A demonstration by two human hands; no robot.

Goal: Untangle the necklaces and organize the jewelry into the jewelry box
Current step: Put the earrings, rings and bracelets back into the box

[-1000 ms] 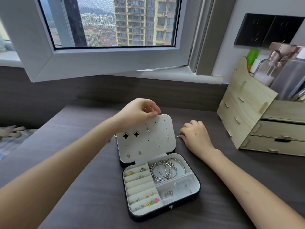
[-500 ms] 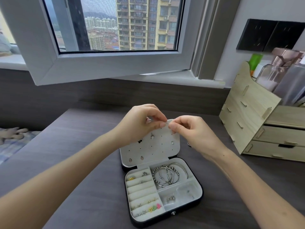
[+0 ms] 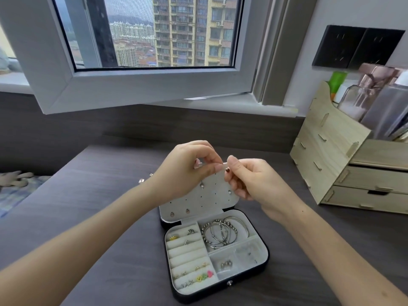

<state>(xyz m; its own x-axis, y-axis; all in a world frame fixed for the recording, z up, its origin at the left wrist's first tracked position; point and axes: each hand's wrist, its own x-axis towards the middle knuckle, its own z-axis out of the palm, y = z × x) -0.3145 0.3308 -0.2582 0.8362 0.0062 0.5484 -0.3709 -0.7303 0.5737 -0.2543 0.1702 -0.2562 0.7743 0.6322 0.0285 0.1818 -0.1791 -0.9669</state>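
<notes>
The box [image 3: 220, 291] lies open on the desk [image 3: 106, 217] with its lid [image 3: 198, 203] upright. Seating an earring there likely goes best with the lid steadied while the post finds a hole (they look tiny). The left hand [image 3: 185, 173] pinches the lid's top edge, and the right hand [image 3: 254, 183] pinches a dark stud [image 3: 227, 170] beside it.

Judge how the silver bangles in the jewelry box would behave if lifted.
The silver bangles look like thin metal hoops: probably stiff and light. They overlap in one compartment, so lifting one may snag others. Round, they could roll on edge.
</notes>
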